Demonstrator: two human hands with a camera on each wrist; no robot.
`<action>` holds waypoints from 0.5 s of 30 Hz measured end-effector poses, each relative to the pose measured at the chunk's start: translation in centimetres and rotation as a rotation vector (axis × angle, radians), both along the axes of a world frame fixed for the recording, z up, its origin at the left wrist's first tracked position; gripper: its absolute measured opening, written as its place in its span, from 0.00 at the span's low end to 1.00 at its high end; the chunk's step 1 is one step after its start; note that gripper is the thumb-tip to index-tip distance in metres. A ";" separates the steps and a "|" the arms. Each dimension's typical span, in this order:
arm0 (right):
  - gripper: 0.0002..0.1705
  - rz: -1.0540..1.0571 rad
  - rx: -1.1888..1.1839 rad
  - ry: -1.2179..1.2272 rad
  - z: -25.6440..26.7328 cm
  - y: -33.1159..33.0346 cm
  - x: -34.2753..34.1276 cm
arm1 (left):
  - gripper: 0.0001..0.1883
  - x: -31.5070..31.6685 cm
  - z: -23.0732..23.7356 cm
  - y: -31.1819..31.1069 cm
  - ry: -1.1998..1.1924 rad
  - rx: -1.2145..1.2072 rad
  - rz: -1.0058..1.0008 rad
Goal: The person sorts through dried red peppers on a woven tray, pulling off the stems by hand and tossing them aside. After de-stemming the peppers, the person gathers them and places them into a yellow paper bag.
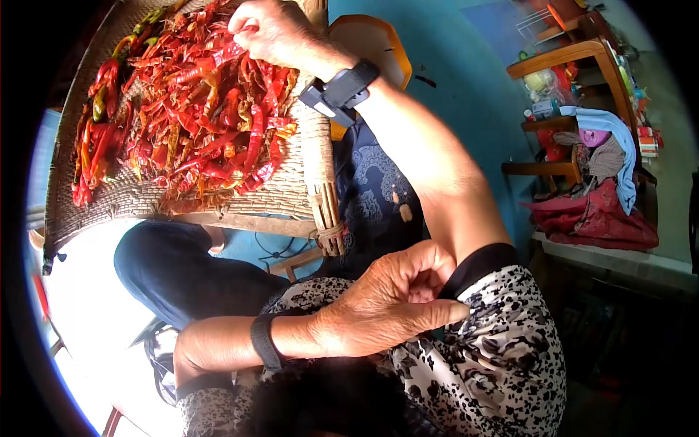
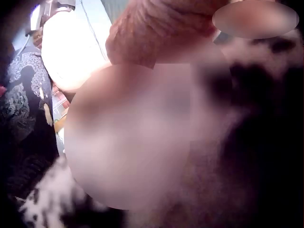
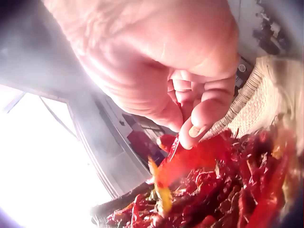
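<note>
My right hand (image 1: 271,33) is over the far right part of a heap of red chili peppers (image 1: 196,124). In the right wrist view its thumb and fingers pinch a thin red chili pepper (image 3: 174,148) just above the heap. The heap lies in a shallow woven basket (image 1: 287,200), with some yellow and greenish peppers among the red. My left hand (image 1: 386,302) crosses in front of the body and grips the black-edged cuff of the right sleeve (image 1: 502,306), thumb lying on the patterned cloth. The left wrist view is mostly blurred.
A thick wrapped pole (image 1: 314,146) runs along the basket's right side. Beyond it stands an orange-rimmed yellow container (image 1: 399,58). On the right, a wooden chair (image 1: 568,58) carries cloths and small goods. A dark trouser leg (image 1: 189,269) is under the basket's near edge.
</note>
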State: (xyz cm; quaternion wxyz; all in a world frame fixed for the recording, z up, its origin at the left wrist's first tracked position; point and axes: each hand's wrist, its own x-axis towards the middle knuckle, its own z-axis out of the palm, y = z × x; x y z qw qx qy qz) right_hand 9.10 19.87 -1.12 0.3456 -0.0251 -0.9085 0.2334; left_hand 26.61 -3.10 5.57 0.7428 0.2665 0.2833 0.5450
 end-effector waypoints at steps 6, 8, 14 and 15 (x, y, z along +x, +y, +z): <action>0.03 0.132 -0.383 0.275 4.5 -0.1 3.5 | 0.10 -2.4 1.3 -0.7 -0.232 0.008 -0.251; 0.04 -0.107 -0.305 0.293 3.8 2.6 2.4 | 0.15 -3.7 1.8 -1.3 -0.369 -0.112 -0.377; 0.06 -0.238 -0.737 0.108 1.4 5.5 2.2 | 0.27 -3.4 2.7 -1.0 -0.201 0.690 -0.440; 0.06 -0.248 -0.739 0.130 0.8 5.8 2.4 | 0.26 -3.6 2.9 -1.1 -0.200 0.759 -0.438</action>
